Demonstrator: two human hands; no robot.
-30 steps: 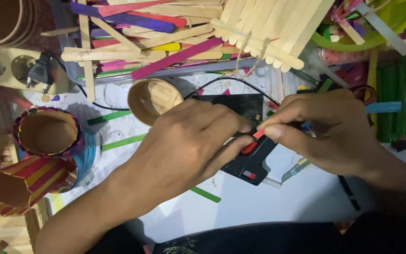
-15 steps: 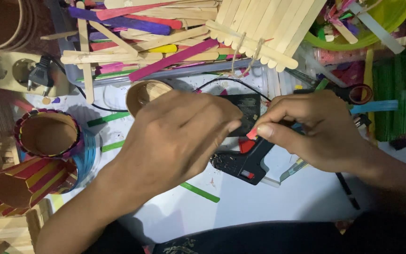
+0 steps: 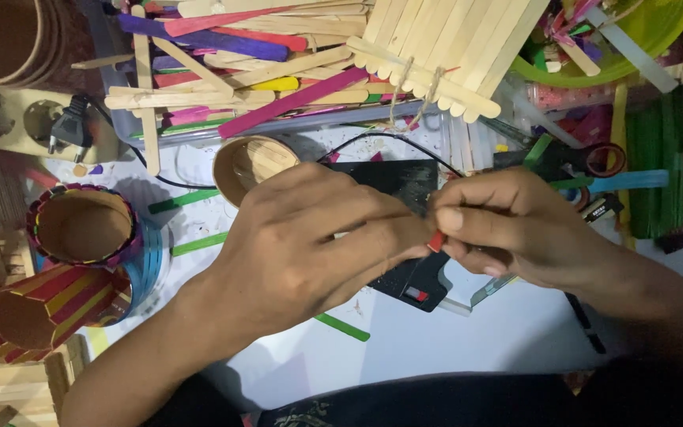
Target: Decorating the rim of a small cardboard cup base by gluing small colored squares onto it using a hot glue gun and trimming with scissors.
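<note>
Your left hand [image 3: 310,245] and right hand [image 3: 515,225] meet fingertip to fingertip at frame centre, both pinched shut on small red stick piece [image 3: 436,240]. Most of piece hidden between fingers, long axis unclear. Black glue gun [image 3: 416,281] lies on bench directly below pinch, nearer your right hand.

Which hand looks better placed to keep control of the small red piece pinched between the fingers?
Probably the right hand: its thumb and fingertips pinch the red piece directly. The left hand only meets it at its fingertips, above the black glue gun.
</note>
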